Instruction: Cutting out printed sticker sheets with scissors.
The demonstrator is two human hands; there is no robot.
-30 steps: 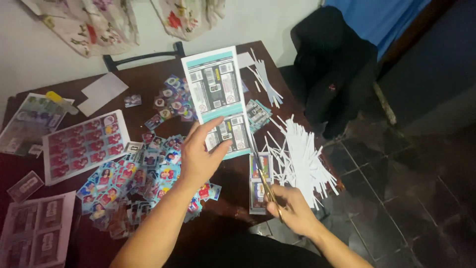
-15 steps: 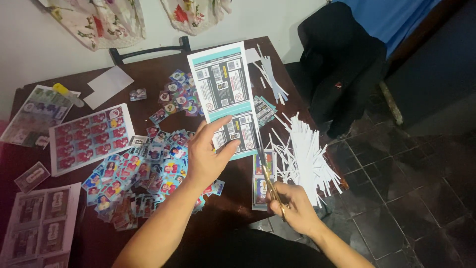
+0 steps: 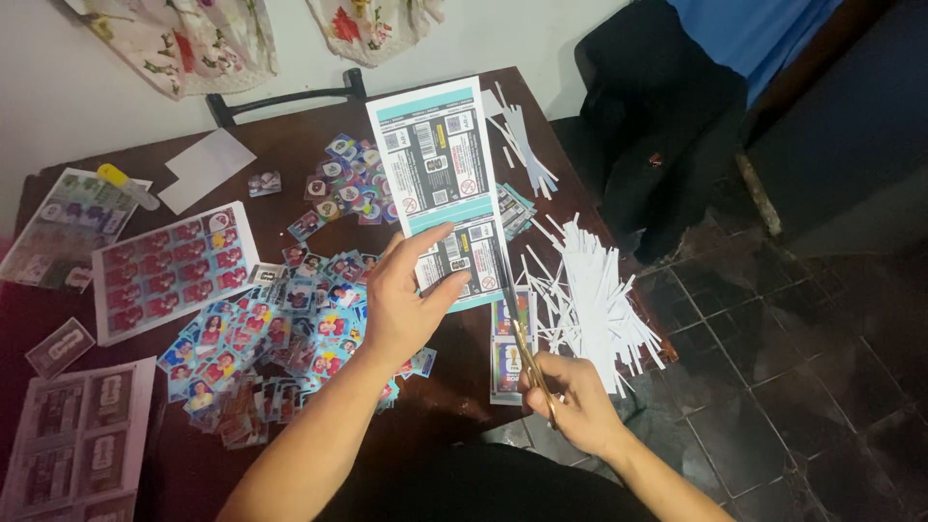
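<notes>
Since the earlier frame the printed sheet [image 3: 443,184] has slid a little further up the dark tabletop [image 3: 454,406], and the scissors [image 3: 525,350] now bite at its lower right edge. The left hand [image 3: 406,304] pinches the sheet's bottom, thumb on top. The right hand [image 3: 570,401] is clamped around the scissor handles. A heap of white paper strips [image 3: 594,300] lies just beside them; cut stickers [image 3: 280,338] spread to the left, unchanged. No container shows.

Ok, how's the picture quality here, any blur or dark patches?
Head view: the printed sheet and left hand are fairly sharp and evenly lit; the right hand with scissors is slightly soft; the floor at right and the bottom edge fall into shadow.
</notes>
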